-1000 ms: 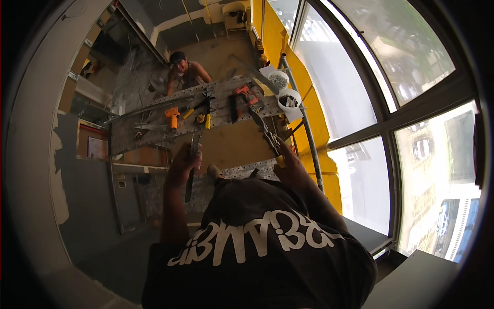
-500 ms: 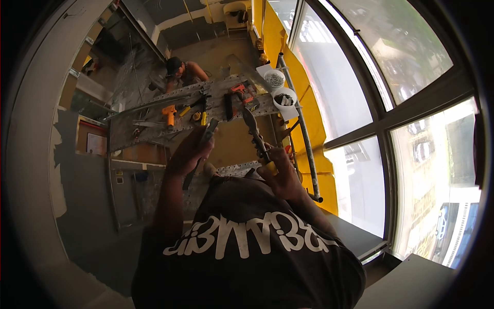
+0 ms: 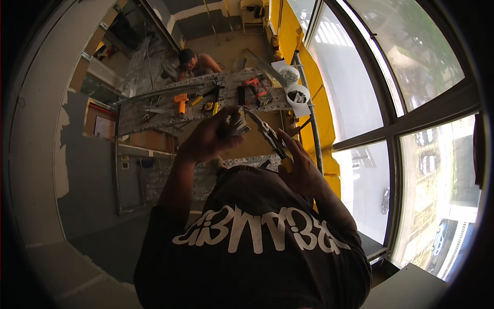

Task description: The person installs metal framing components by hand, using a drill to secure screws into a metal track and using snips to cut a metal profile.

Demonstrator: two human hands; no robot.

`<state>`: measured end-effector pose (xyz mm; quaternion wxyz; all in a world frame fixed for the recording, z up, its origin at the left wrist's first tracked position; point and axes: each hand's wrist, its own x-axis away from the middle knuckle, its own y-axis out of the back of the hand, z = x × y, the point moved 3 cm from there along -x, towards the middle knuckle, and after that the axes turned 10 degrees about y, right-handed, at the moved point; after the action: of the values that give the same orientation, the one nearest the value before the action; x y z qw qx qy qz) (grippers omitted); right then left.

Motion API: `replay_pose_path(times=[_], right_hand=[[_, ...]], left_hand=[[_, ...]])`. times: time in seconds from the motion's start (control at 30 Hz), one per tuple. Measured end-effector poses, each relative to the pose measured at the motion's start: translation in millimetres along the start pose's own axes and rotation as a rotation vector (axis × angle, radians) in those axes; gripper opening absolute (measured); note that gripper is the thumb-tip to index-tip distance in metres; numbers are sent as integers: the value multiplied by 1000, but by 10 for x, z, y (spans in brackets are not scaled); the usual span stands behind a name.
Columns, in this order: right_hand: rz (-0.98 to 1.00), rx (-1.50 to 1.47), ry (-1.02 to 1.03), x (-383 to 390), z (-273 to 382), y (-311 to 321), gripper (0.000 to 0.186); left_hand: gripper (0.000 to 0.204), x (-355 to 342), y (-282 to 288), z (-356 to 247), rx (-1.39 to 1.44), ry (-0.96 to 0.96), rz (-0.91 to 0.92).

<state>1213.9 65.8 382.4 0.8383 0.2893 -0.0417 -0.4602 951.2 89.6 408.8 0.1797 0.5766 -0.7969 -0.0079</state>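
I am gripping a small dark metal part (image 3: 236,125) in my left hand (image 3: 208,140), fingers closed around it, and holding pliers (image 3: 267,135) in my right hand (image 3: 301,170), nose pointing at the part (jaws too small to read). Just beyond my hands lies the perforated metal platform (image 3: 154,110) carrying an orange drill (image 3: 180,101). I judge the pliers need careful lining up on the part.

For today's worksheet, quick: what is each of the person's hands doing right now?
Left hand: closed on a small grey metal piece.
Right hand: closed on the yellow-handled pliers.
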Motion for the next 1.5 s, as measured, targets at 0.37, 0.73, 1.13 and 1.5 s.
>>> replay_pose_path(times=[0.37, 0.73, 1.13, 1.5], right_hand=[[61, -17, 6, -114, -123, -59, 87], [42, -4, 28, -159, -72, -87, 84], [19, 5, -11, -169, -259, -310, 71], [123, -20, -113, -123, -417, -491, 62]], left_hand=[[72, 85, -13, -58, -317, -88, -194], [74, 51, 67, -10, -438, -89, -212], [69, 41, 239, 122, -244, -78, -127], [33, -47, 471, 604, 239, 113, 155]])
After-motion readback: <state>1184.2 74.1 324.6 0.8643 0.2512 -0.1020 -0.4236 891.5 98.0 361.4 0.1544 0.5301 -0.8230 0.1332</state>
